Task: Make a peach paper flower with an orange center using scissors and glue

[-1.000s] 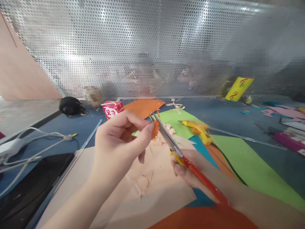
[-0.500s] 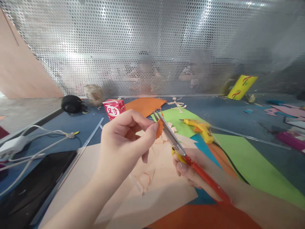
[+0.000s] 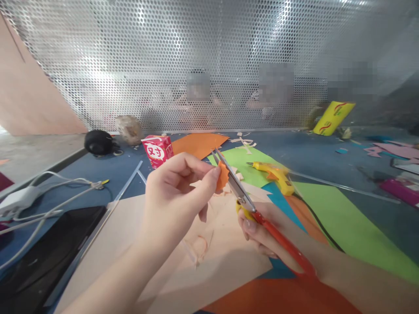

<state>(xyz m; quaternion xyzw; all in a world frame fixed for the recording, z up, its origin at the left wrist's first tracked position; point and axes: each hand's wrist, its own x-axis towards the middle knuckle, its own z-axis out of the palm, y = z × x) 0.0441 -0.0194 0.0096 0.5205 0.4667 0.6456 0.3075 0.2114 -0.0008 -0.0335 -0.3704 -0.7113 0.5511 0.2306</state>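
Between the thumb and fingers of my left hand (image 3: 181, 185) is pinched a small orange piece of paper (image 3: 223, 175) with a scalloped edge. My right hand (image 3: 262, 229) is closed round red-handled scissors (image 3: 242, 194), whose blades point up and away, slightly parted, right beside the orange paper. Whether the blades touch the paper I cannot tell. Beneath both hands lies a large pale peach sheet (image 3: 229, 261) with thin offcuts on it. Small peach scraps, partly hidden by my hands, lie just behind the orange piece.
A yellow glue gun (image 3: 278, 176) rests right of the scissors on green paper (image 3: 353, 226). A pink-red box (image 3: 157, 151) stands behind my left hand. White cables (image 3: 49, 213) and a black flat object (image 3: 49, 257) lie left. A perforated metal panel (image 3: 222, 52) closes the back.
My left hand has shifted slightly right. The orange piece has turned, showing more of its scalloped edge, and a thin strip near the blade tips is no longer visible.
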